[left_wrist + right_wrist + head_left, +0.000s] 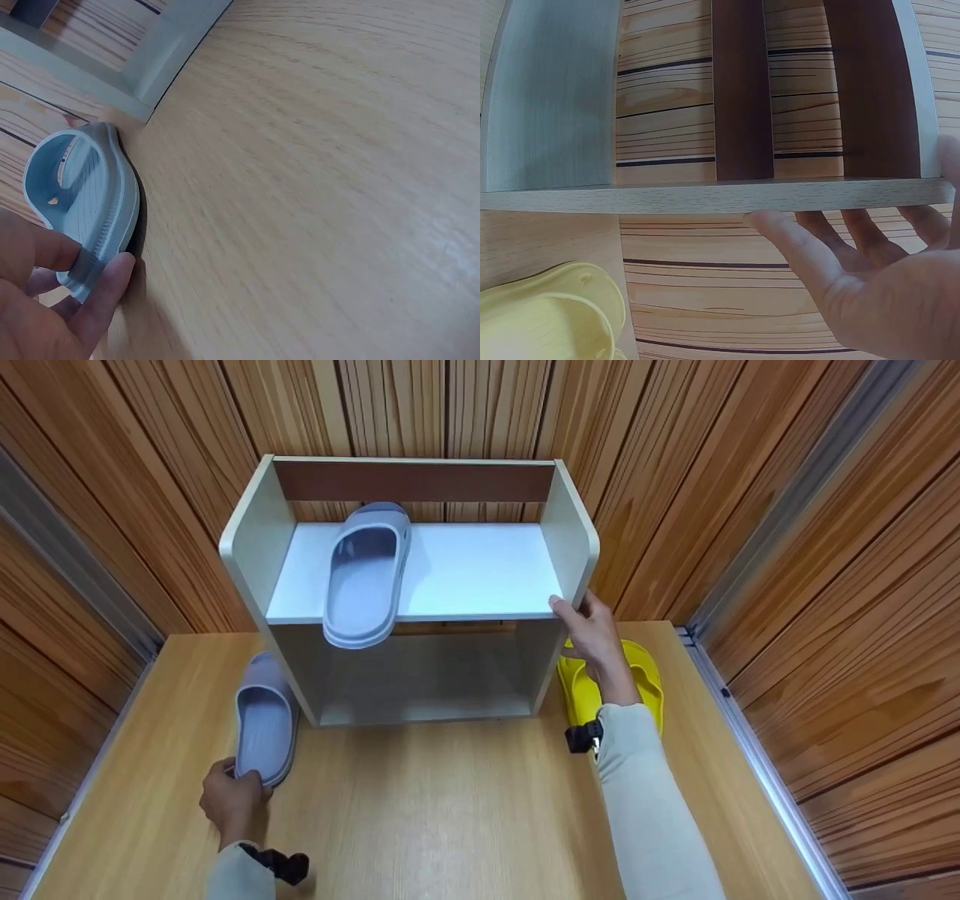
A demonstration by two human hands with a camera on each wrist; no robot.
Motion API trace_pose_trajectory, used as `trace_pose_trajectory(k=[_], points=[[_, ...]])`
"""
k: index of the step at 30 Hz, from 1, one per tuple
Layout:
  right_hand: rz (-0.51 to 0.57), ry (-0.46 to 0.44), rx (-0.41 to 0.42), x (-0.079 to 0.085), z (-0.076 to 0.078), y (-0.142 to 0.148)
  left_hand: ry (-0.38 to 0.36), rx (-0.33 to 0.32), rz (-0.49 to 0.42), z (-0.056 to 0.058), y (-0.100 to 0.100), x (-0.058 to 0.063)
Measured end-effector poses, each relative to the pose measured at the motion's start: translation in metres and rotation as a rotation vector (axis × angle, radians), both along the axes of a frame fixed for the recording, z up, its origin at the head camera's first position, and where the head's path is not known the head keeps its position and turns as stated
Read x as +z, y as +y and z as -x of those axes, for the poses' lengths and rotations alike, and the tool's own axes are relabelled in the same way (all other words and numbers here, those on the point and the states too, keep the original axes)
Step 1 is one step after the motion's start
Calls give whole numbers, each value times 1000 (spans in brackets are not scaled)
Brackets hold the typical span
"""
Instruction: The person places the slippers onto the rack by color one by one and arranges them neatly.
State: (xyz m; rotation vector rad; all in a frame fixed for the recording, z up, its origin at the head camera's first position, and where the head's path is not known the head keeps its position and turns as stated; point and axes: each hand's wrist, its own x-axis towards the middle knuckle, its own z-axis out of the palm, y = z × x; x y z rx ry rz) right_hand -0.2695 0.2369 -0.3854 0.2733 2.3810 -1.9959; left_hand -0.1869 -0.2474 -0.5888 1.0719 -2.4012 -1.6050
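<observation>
By its heel end, my left hand (234, 799) pinches a grey slipper (264, 727) beside the rack's left side; in the left wrist view the thumb and fingers close on the heel of this slipper (97, 202). My right hand (596, 637) grips the right side panel of a small two-tier shoe rack (480, 570), thumb at the front edge of the upper shelf and fingers along the panel's outer face. The right wrist view shows fingers spread against that side panel (705, 197). A matching grey slipper (365, 585) lies on the upper shelf, left of centre, toe toward the back.
Yellow slippers (647, 675) stand on the wooden floor (442, 810) right of the rack, partly hidden by my right arm. Wood-panelled walls (825, 585) close in the back and both sides. A brown board (412, 480) crosses the rack's upper back.
</observation>
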Motion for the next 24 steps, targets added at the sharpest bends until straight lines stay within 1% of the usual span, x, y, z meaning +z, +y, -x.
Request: trace_pose_trajectory(k=[4,7,9,14,16,24], points=[[6,-14,-6,-1,0,1,-22,35,-1,1,1,-2],[8,-14,-11,0,0,1,-20,57,-2,3,1,-3],[11,-7,-13,1,0,1,-13,65,-18,4,1,-2],[14,10,-1,0,-1,1,10,77,13,-1,-6,-1],[9,14,3,0,-1,2,15,87,11,-2,-8,1],[2,10,4,1,2,3,22,136,-76,-7,-19,5]])
